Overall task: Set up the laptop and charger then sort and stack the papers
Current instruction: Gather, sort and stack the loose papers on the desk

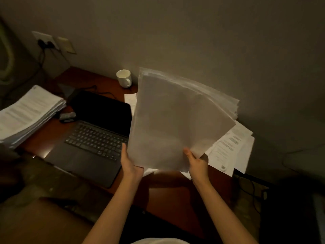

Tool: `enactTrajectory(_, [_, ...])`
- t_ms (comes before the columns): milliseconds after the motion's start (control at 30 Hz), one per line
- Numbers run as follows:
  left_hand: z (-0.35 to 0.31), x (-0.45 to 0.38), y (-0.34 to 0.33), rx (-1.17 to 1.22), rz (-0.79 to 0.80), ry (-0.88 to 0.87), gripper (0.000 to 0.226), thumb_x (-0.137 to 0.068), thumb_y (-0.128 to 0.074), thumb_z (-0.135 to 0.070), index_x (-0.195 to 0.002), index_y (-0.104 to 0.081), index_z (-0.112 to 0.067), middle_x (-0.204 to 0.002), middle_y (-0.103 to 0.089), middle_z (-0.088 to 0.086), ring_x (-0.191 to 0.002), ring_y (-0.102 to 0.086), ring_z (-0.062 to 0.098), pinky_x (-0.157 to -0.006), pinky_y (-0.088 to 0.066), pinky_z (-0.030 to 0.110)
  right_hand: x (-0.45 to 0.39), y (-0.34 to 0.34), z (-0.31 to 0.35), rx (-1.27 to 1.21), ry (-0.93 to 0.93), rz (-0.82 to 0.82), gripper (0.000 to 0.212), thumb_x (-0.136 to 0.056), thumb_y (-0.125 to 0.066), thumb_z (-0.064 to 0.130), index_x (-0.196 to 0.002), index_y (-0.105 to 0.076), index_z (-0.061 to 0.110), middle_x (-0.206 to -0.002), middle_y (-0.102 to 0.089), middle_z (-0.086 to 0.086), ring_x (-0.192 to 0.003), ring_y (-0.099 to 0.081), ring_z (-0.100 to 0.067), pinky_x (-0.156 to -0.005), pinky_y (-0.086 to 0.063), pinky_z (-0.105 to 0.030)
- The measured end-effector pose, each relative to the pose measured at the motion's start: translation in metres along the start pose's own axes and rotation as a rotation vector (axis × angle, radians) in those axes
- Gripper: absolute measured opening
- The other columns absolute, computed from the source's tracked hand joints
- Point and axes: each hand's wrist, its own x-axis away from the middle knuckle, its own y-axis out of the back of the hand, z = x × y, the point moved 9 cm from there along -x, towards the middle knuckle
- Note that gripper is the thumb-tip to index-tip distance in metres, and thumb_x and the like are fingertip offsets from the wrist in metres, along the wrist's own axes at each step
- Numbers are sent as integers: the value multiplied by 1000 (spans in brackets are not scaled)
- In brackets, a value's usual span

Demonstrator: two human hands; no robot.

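Both hands hold a fanned sheaf of papers [177,120] raised above the table [167,191], right of the open laptop [95,138]: the left hand [130,164] and right hand [197,163] each grip its near edge, thumbs on top

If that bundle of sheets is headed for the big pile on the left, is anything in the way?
Yes, probably. The held sheets, gripped by the left hand and right hand, hang right of the open laptop. The paper stack lies on its far side, so the upright screen stands between; lifting over should clear it.
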Motion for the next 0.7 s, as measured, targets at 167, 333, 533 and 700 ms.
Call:
enactTrajectory(167, [-45,-11,51,138,-194,-111,24,-95,-47,-26,-109,-62,-14,-93,-66,4,-83,-63,23,-68,-55,31,12,-48,3,119,-30,195,19,-71,-80,12,-87,-69,15,-88,-70,5,-90,-65,-14,-80,-52,-20])
enactTrajectory(333, [-88,-12,101,209,-487,-206,17,-92,-59,-31,-96,-65,-16,-84,-64,-3,-71,-62,14,-59,-51,29,15,-96,23,115,14,293,11,-81,-71,12,-85,-66,21,-90,-67,11,-90,-63,-10,-82,-50,-22])
enactTrajectory(533, [-134,-33,123,283,-411,-316,47,-93,-45,-58,-79,-61,-17,-71,-68,-4,-71,-65,15,-66,-50,29,25,-154,18,62,34,201,26,-85,-68,18,-109,-60,12,-100,-62,10,-94,-58,-7,-85,-43,-23])
enactTrajectory(700, [-190,-58,134,184,-362,-360,49,-79,-64,-57,-101,-63,-14,-97,-67,5,-95,-63,21,-86,-49,36,14,-231,19,36,23,206,28,-85,-68,12,-109,-55,14,-94,-59,12,-87,-56,-5,-89,-45,-28])
